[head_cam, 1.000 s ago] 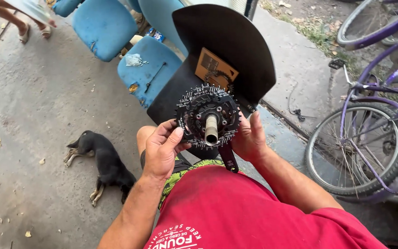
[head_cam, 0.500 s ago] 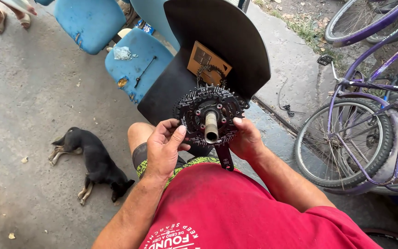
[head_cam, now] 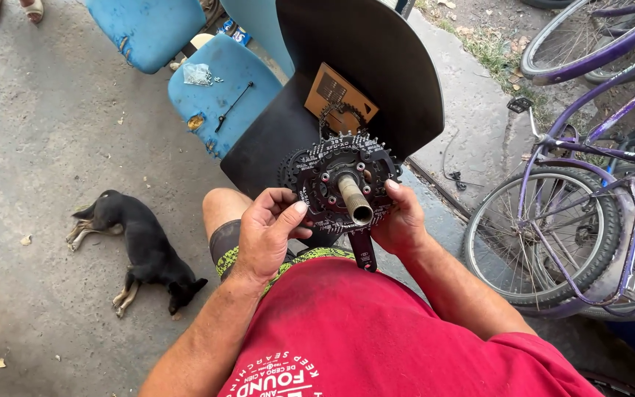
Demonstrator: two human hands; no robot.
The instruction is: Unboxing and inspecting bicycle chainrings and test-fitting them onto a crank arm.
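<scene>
Both hands grasp a black bicycle crankset (head_cam: pixel 343 184) at the middle of the frame: the left hand (head_cam: pixel 270 235) curls half-closed, thumb and fingertips pinching the toothed chainring's lower left edge, while the right hand (head_cam: pixel 400 224) wraps the right rim, thumb on the face. The metal spindle (head_cam: pixel 353 200) points toward the camera and slightly down-right; the crank arm (head_cam: pixel 362 251) hangs downward, apparently over the lap.

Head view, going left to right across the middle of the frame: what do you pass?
Black dog lying on the concrete → left hand → black chainring crankset with its spindle pointing toward the camera → right hand → purple bicycle.
</scene>
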